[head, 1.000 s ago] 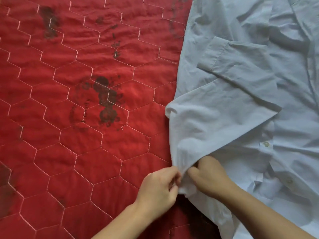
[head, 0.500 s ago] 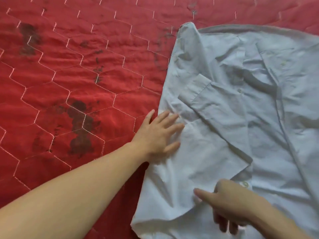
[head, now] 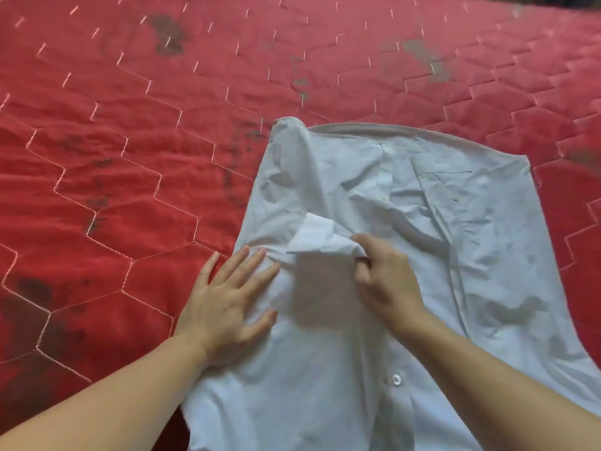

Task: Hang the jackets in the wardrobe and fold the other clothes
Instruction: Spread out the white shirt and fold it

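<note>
1. Shirt (head: 374,320): pale blue, lies spread on the red quilted bed (head: 130,190), right of centre. Long axis runs away from the person: collar end (head: 390,131) far, buttoned hem end near, one button (head: 396,380) visible close to the right forearm

2. Key relation: the sleeve cuff (head: 320,237) sits on the shirt's left half, between the two hands, just beyond the fingertips of both. It touches the right hand and lies a little apart from the left. Right hand is the nearer one and already has it

3. Right hand (head: 385,281): fingers curled, thumb and forefinger pinching the cuff fabric, which is lifted and crumpled above the shirt body. Holds nothing else

4. Left hand (head: 227,304): flat, fingers straight and spread, palm down. Palm lies half on the bed, fingers reach over the shirt's left edge and press it. Grips nothing

5. Judgement: step in hand is laying the sleeve along the body, parallel to the long axis, with the left hand pinning the side fold. Fold is early; right half of shirt is not yet turned in

6. Risk, as judged: thin fabric is wrinkled near the shoulder; pulling the cuff may drag the pinned edge out of line
</note>
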Demonstrator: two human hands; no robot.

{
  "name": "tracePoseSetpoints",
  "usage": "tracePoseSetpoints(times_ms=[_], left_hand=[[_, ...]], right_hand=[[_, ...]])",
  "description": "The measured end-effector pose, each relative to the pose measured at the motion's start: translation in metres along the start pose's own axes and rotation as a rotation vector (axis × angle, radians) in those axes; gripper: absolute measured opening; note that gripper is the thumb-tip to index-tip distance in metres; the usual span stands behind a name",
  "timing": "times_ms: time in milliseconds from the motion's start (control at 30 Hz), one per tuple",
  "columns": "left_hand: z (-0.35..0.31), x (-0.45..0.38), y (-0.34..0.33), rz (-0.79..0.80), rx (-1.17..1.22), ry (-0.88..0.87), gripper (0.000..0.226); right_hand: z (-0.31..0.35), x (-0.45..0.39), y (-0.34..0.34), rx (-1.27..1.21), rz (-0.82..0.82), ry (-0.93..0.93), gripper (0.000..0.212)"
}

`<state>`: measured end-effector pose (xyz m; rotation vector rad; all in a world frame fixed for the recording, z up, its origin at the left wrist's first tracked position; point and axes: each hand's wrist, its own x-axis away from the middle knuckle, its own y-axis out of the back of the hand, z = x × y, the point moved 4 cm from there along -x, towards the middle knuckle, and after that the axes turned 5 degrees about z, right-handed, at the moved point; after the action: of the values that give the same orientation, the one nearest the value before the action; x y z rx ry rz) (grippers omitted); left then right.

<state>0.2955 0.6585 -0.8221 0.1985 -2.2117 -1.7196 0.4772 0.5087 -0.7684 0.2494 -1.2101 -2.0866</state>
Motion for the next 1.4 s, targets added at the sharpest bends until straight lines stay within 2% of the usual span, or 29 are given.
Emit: tracePoseSetpoints(times_ms=[100, 167, 233, 300, 367, 467, 567, 667, 700, 767, 833, 900, 967, 1033, 1100, 1200, 1267, 1333, 1400], left_hand=[[-0.001, -0.001, 0.0, 0.006, 0.036, 0.002, 0.064], [-0.001, -0.002, 0.001, -0.003, 0.034, 0.004, 0.063], [-0.002, -0.002, 0.002, -0.013, 0.034, -0.001, 0.063], [-0.001, -0.002, 0.002, -0.021, 0.036, -0.008, 0.064], [-0.001, -0.001, 0.001, -0.032, 0.04, -0.022, 0.067], [0.001, -0.001, -0.002, -0.052, 0.045, -0.03, 0.069], [0.003, -0.004, -0.002, -0.051, 0.099, -0.015, 0.069], [0.001, -0.002, -0.001, -0.023, 0.157, -0.042, 0.066], [0.004, -0.003, 0.005, -0.008, 0.199, -0.031, 0.063], [0.025, -0.013, 0.021, -0.013, 0.218, 0.082, 0.054], [0.05, -0.023, 0.028, -0.043, 0.128, 0.223, 0.052], [0.065, -0.027, 0.027, -0.02, 0.103, 0.288, 0.055], [0.069, -0.031, 0.02, -0.044, 0.083, 0.266, 0.055], [0.067, -0.027, 0.017, -0.058, 0.077, 0.241, 0.055], [0.069, -0.027, 0.018, -0.077, 0.104, 0.25, 0.056], [0.069, -0.03, 0.02, -0.08, 0.115, 0.229, 0.057], [0.07, -0.03, 0.02, -0.092, 0.136, 0.216, 0.057], [0.07, -0.03, 0.022, -0.103, 0.14, 0.211, 0.056], [0.069, -0.03, 0.021, -0.094, 0.14, 0.206, 0.057]], right_hand=[[-0.015, -0.018, 0.049, -0.751, -0.318, -0.128, 0.027], [-0.038, -0.025, 0.065, -1.058, -0.398, -0.365, 0.024], [-0.066, -0.034, 0.064, -1.29, -0.254, -0.571, 0.024], [-0.085, -0.038, 0.056, -1.344, 0.023, -0.681, 0.037], [-0.091, -0.043, 0.054, -1.252, 0.151, -0.691, 0.04], [-0.085, -0.067, 0.069, -1.139, 0.012, -0.572, 0.03], [-0.065, -0.095, 0.08, -1.16, -0.032, -0.403, 0.027], [-0.057, -0.101, 0.082, -1.035, -0.007, -0.461, 0.017], [-0.057, -0.098, 0.085, -0.98, 0.017, -0.5, 0.02], [-0.061, -0.099, 0.092, -0.88, 0.012, -0.526, 0.03], [-0.064, -0.108, 0.097, -0.764, -0.012, -0.497, 0.034], [-0.065, -0.12, 0.095, -0.664, -0.03, -0.48, 0.032], [-0.063, -0.134, 0.087, -0.565, -0.01, -0.49, 0.021], [-0.06, -0.143, 0.078, -0.638, 0.042, -0.501, 0.014], [-0.055, -0.154, 0.078, -0.718, 0.021, -0.492, 0.017], [-0.053, -0.174, 0.08, -0.308, -0.114, -0.409, 0.027], [-0.04, -0.19, 0.08, -0.041, -0.135, -0.315, 0.033], [-0.03, -0.207, 0.074, 0.056, -0.067, -0.32, 0.043], [-0.022, -0.22, 0.069, 0.064, 0.026, -0.355, 0.04]])
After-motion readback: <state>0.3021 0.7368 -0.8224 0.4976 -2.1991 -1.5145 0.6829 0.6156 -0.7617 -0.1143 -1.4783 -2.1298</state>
